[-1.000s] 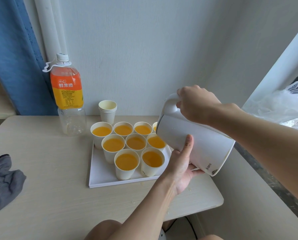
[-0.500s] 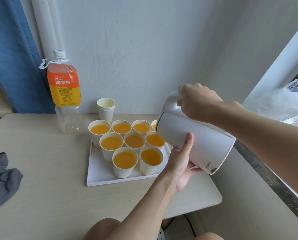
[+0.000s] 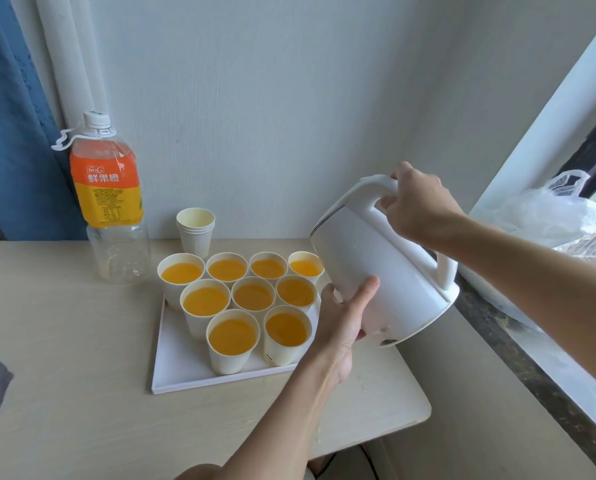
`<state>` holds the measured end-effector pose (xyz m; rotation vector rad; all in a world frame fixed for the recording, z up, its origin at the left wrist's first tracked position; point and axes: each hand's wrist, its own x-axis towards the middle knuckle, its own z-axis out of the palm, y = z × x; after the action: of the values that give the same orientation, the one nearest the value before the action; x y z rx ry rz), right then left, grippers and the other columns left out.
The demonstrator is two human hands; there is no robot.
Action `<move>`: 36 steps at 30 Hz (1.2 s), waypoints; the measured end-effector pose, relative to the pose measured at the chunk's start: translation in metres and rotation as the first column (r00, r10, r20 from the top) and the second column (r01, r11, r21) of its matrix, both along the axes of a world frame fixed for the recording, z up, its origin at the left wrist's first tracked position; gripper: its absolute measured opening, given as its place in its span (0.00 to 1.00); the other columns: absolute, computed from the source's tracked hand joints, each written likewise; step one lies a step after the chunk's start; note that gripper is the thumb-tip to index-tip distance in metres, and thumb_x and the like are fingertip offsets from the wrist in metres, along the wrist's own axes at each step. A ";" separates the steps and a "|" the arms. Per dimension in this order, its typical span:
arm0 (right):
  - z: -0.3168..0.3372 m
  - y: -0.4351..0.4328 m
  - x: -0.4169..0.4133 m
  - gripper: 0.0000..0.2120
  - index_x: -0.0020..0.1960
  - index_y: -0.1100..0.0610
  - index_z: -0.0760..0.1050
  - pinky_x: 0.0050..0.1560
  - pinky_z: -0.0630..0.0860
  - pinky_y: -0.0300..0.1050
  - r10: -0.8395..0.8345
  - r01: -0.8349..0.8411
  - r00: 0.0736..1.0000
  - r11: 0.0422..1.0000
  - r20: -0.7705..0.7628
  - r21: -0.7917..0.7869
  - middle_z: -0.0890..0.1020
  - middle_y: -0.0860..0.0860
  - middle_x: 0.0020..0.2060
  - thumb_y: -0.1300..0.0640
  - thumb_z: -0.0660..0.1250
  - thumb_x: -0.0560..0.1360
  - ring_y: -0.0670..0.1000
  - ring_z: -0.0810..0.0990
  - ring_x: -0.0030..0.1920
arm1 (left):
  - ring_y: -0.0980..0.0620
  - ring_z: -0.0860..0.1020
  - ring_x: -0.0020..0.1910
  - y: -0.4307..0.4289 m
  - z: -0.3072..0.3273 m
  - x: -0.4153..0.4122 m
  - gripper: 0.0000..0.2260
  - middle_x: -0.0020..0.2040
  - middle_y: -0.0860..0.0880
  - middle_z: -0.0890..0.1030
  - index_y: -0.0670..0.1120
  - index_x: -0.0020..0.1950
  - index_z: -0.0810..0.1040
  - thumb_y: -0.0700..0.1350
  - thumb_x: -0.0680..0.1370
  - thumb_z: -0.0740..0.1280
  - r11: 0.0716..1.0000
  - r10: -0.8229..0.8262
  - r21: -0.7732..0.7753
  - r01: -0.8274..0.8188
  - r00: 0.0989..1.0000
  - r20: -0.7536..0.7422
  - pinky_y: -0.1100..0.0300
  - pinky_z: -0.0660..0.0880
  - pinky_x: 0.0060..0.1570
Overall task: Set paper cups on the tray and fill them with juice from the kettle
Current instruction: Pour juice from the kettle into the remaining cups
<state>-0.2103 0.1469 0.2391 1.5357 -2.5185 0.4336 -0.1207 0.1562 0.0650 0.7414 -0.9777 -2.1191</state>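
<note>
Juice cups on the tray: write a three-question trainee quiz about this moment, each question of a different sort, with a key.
1. Count: how many cups on the tray hold juice?
2. True or false: the right hand grips the kettle by its handle while the left hand supports its body.
3. Where is the stack of empty cups? A. on the tray. B. on the table, behind the tray. C. in the left hand.
Key: 1. nine; 2. true; 3. B.
</note>
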 end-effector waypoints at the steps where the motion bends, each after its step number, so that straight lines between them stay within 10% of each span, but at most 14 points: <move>1: 0.000 -0.003 0.000 0.10 0.58 0.59 0.68 0.46 0.74 0.54 0.000 0.000 1.000 1.000 -0.007 -0.002 0.74 0.57 0.46 0.56 0.62 0.79 0.63 0.74 0.46 | 0.46 0.81 0.62 -0.002 0.000 -0.002 0.30 0.63 0.48 0.83 0.52 0.73 0.69 0.58 0.75 0.76 1.000 0.005 0.009 -0.005 1.000 -0.010 0.59 0.80 0.42; 7: -0.003 -0.022 -0.001 0.06 0.52 0.60 0.72 0.42 0.71 0.49 0.044 -0.040 0.993 0.998 -0.113 0.043 0.77 0.58 0.46 0.58 0.61 0.79 0.63 0.75 0.45 | 0.43 0.81 0.63 -0.005 -0.005 -0.020 0.38 0.64 0.47 0.83 0.51 0.72 0.70 0.64 0.68 0.79 0.998 0.007 0.067 -0.004 0.999 -0.050 0.47 0.84 0.55; 36: -0.015 -0.065 0.009 0.02 0.48 0.60 0.72 0.38 0.65 0.47 0.190 -0.130 0.923 0.972 -0.336 0.194 0.69 0.53 0.35 0.64 0.61 0.78 0.61 0.73 0.40 | 0.41 0.81 0.65 -0.013 -0.006 -0.031 0.35 0.64 0.42 0.82 0.50 0.73 0.70 0.61 0.69 0.73 0.984 0.011 0.179 0.024 0.982 -0.190 0.46 0.83 0.57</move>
<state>-0.2014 0.0819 0.2246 1.7107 -2.2071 -0.0420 -0.1512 0.1437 0.0586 0.6077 -0.6936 -2.2584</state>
